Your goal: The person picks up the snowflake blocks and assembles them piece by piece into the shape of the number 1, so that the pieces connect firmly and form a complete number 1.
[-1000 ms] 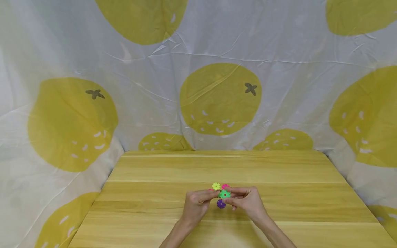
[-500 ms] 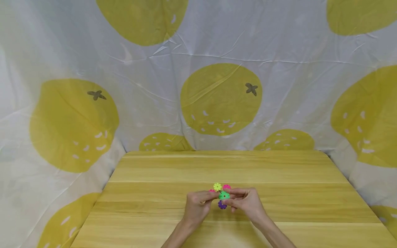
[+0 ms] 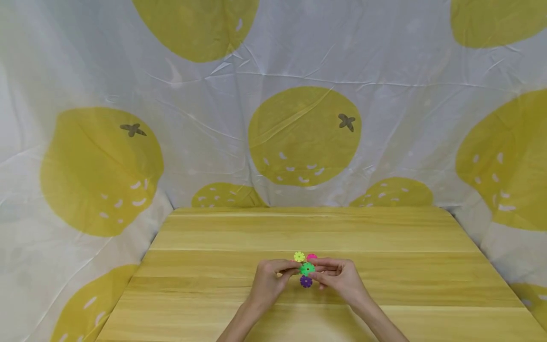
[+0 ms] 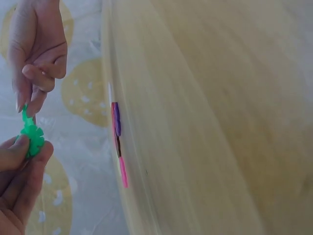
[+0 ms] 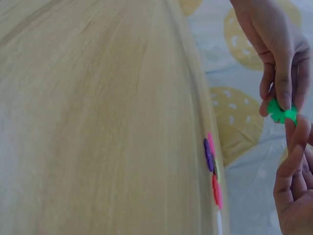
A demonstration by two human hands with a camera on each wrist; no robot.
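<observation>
My left hand and right hand meet above the table, in front of the body. Between them are two small green notched plastic discs. The right hand pinches the face-on green disc between thumb and fingers. In the left wrist view, the left hand pinches a green notched disc by thumb and fingers. Above it, the right hand holds the other green disc, seen nearly edge-on. The two discs touch or overlap at their edges; whether they interlock I cannot tell.
Other notched discs lie on the wooden table beyond the hands: a yellow disc, a pink disc and a purple disc. A dark brown disc shows edge-on. A lemon-print cloth hangs behind.
The face-on green disc was tilted half a second ago and now faces the head camera more squarely. The left thumb and index finger have shifted their grip slightly. Both hands stay in nearly the same place.
</observation>
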